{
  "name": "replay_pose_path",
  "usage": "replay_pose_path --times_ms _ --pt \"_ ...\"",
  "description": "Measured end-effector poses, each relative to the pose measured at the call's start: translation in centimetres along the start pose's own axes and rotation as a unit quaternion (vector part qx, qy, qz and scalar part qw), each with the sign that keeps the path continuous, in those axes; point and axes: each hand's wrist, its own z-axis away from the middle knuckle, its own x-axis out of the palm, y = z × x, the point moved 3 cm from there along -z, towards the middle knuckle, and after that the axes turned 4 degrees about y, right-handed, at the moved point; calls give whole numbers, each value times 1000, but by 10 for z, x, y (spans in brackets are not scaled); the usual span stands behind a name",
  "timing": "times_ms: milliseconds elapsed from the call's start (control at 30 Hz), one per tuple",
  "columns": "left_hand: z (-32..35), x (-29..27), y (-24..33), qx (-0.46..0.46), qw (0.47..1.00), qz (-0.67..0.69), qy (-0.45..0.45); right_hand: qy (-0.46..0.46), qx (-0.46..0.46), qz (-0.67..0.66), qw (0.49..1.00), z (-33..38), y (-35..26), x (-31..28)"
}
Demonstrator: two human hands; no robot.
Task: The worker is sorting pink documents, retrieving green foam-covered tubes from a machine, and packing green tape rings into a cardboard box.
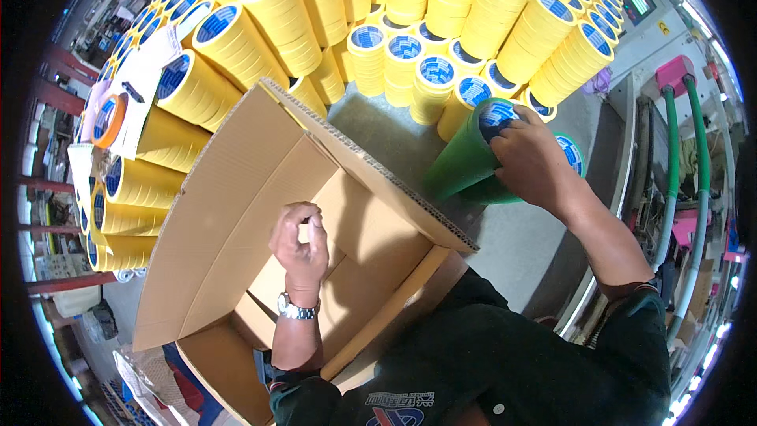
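Observation:
In front of me a cardboard box (217, 197) stands tilted with its flaps raised. My left hand (300, 241), a watch on its wrist, is over the box's opening. Its fingers are curled in toward the thumb, and nothing shows between them. To the right of the box, my right hand (536, 154) grips the top of a tall green stack of tape rolls (461, 150), with fingers hooked into the blue-lined core. Partly behind that hand is a second green stack (490, 192), its core facing up beside my wrist.
Tall columns of yellow tape rolls (280, 24) crowd the far side and left. Shorter yellow stacks (434, 83) stand on the grey floor (386, 126). An orange roll (109, 121) lies with papers on the left columns. Machine rails with green hoses (672, 158) run along the right.

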Motion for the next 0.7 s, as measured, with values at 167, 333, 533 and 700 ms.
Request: replay_pose_path --times_ms 167,333,533,700 --pt "-4 -22 -2 -24 997 52 53 68 76 -159 982 -4 -2 -2" --pt "-9 -23 12 7 994 83 64 33 129 -199 971 -1 5 -12" --pt "-15 -18 24 19 992 107 58 74 172 -242 952 1 31 -34" --pt "-12 -31 39 17 977 188 96 254 108 -353 894 -2 11 -103"
